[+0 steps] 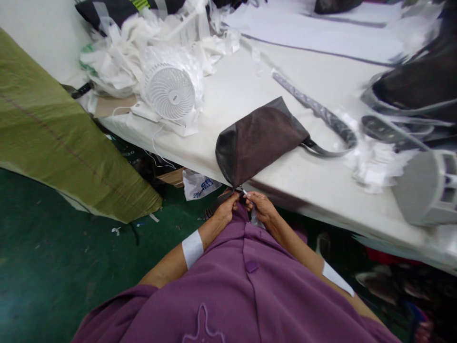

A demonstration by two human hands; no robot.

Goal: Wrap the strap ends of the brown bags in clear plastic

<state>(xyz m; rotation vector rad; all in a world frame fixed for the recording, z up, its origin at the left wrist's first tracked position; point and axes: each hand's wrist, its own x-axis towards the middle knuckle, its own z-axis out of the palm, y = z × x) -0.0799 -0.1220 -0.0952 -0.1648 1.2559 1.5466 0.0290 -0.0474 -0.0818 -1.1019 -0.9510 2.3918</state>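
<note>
A dark brown bag (pixel 266 138) with black leather ends lies at the front edge of the white table, one corner pointing at me. Just below that corner, my left hand (pixel 227 208) is closed round the dark strap (pixel 213 205), whose end hangs to the left. Close beside it, my right hand (pixel 263 206) pinches a small white piece (pixel 244 192) by the metal clip at the bag's corner. Fingers partly hide the clip. From the bag's far end the strap's other part (pixel 321 151) runs right, partly in clear wrap.
A white fan (pixel 170 91) stands at the left before crumpled plastic wrapping (pixel 121 62). White tissue (pixel 374 159) and a grey round device (pixel 424 188) sit at the right, with a dark wrapped bag (pixel 421 81) behind. An olive sheet (pixel 64 128) hangs at the left.
</note>
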